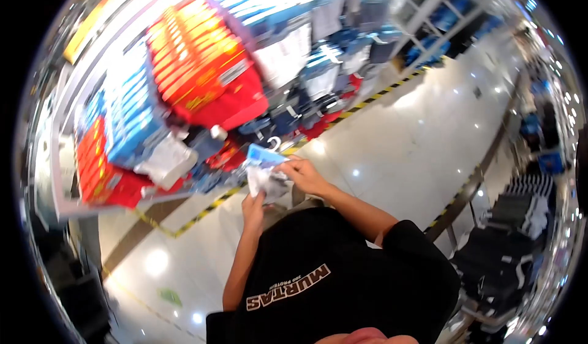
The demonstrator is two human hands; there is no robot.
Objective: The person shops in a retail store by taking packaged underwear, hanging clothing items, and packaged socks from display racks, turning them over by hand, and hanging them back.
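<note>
A pack of white socks (264, 180) with a blue header card (264, 155) and a white hook on top is held in front of my body. My left hand (253, 205) grips its lower left part, fingers closed on the white fabric. My right hand (298, 171) pinches the pack at the right edge, near the card. The details of the pack are blurred. Just beyond my hands hang rows of packed socks, with red packs (205, 68) and blue-topped packs (131, 108) nearest.
The display rack fills the upper left. Yellow-and-black tape (214, 205) runs along the shiny floor (398, 142) below it. At the right stands a low table with folded dark clothes (496, 258) and a striped stack (530, 185).
</note>
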